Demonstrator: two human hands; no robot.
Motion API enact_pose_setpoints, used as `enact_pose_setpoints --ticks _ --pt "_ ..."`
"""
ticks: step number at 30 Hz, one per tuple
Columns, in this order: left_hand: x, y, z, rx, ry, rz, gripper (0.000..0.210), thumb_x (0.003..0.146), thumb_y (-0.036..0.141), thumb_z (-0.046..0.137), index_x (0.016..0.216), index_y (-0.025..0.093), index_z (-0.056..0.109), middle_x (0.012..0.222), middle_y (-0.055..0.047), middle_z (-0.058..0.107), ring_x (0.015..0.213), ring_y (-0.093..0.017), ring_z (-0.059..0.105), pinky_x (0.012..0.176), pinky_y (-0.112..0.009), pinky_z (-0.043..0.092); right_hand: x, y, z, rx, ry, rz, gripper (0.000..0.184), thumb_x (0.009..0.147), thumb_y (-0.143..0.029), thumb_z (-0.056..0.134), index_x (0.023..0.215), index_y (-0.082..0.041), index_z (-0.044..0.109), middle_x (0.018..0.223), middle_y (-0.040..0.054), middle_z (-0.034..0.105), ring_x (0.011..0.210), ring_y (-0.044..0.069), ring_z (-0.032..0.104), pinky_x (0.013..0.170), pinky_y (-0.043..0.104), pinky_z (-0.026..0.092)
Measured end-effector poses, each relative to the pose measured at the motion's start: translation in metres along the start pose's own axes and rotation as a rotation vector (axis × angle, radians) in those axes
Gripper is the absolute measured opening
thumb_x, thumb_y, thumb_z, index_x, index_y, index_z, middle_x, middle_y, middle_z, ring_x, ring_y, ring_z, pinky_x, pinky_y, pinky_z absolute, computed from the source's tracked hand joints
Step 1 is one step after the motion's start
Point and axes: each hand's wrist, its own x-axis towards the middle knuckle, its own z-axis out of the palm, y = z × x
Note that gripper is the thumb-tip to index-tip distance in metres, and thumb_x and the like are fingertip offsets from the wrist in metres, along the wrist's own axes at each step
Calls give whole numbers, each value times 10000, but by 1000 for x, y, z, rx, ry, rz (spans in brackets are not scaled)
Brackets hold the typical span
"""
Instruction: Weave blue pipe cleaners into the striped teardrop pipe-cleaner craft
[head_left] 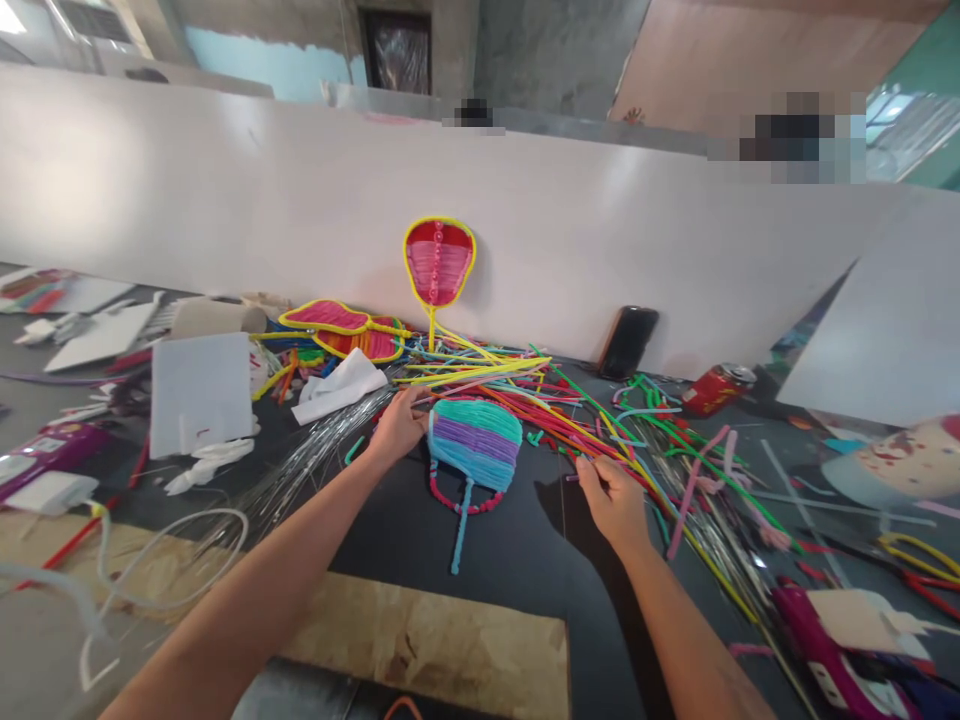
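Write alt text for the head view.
A person's left hand touches the edge of a teal and purple woven fan lying on a dark table, while the right hand pinches a strand from a pile of coloured pipe cleaners. A red fan leans on the white wall behind.

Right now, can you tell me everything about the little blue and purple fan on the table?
The little fan lies flat on the dark table. It looks woven from fuzzy pipe cleaners: teal at top and bottom, purple bands across the middle, a pink beaded-looking edge below, and a thin blue handle pointing toward the person. The left hand touches its upper left edge. Loose colourful sticks lie just behind it.
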Motion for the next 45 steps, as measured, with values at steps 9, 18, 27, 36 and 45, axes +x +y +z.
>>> enact_pose_setpoints --ticks 9,18,27,36,45 --pt "-6 2 -6 40 -286 56 653 621 172 626 1261 149 500 1151 -136 654 645 -144 636 587 -272 519 -2 -1 -3 10 -3 16 412 896 -349 481 531 -210 350 543 -54 336 509 107 355 521 252 307" --pt "-7 -1 -13 348 -254 305 335 764 193 488 1043 186 672 1061 -96 683 1050 -260 584 948 -417 432 -4 2 -4 -8 -33 19 391 902 -352 477 544 -198 438 539 -40 419 507 110 400 521 248 338" --pt "-20 -4 -4 682 -237 497 340 851 203 455 1140 248 627 1295 -85 580 1265 -262 452 1018 -478 331 1 -2 -6 -26 31 -71 371 905 -302 473 548 -208 442 512 -33 444 469 118 450 484 246 368" --pt "-10 -9 -8 616 -232 444 291 834 244 511 1089 258 653 1231 -62 628 1203 -272 509 962 -473 373 17 -19 12 -174 -217 -388 190 877 -215 533 688 -223 552 652 9 582 610 155 572 604 278 462" --pt "-12 -5 -10 576 -245 423 269 826 224 526 1057 251 663 1228 -51 632 1217 -264 497 970 -470 368 184 -31 95 -385 -351 -233 233 919 -176 396 1035 -181 598 1028 103 667 945 208 620 839 354 489"
